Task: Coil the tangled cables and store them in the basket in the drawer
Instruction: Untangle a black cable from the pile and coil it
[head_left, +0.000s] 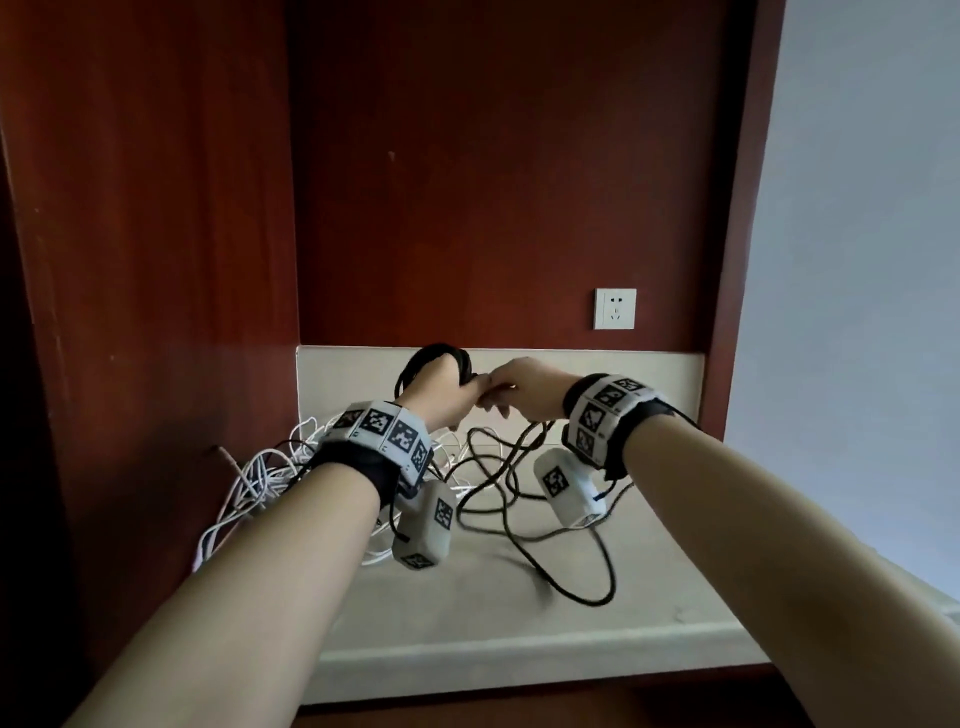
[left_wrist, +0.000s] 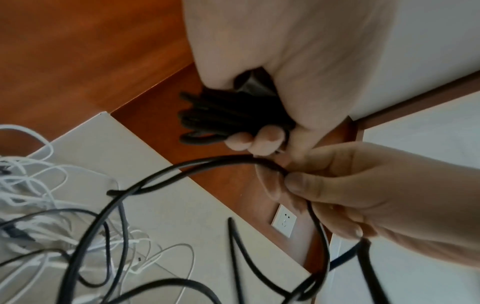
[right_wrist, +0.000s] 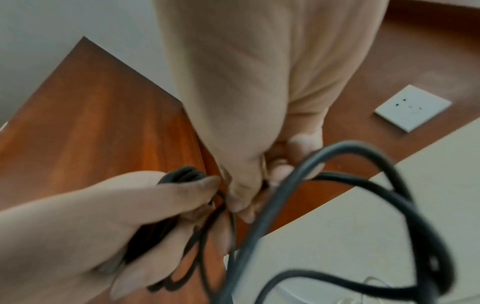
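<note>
The left hand (head_left: 441, 387) is raised above the bench (head_left: 519, 613), its fingers (left_wrist: 259, 140) curled round a bundle of black loops — the coil (left_wrist: 221, 115) made so far, which stands up out of the fist toward the back panel. Touching it on the side toward the socket (head_left: 615, 308), the right hand (head_left: 524, 387) pinches the same black cable (head_left: 545, 551) between thumb and fingers (left_wrist: 301, 183); both hands are closed on it, neither spread.

From the right fingers the free length bends over in an arc and drops below and nearer the person, to lie slack on the bench in wide loops under both wrists. Its long run goes from the pinch down and away from the coil, so the next loop has to be brought sideways across the small gap into the left fist. The right hand is the one on the loose part, the left only keeps the bundle.

Below and outward of the left fingers lies a heap of white cables (head_left: 260, 478), uncoiled, with the black slack crossing its edge — I judge a hard pull could drag them along.

Much of the black cable appears unwound, so the coiling looks partway done. Neither basket nor drawer shows in any view.
</note>
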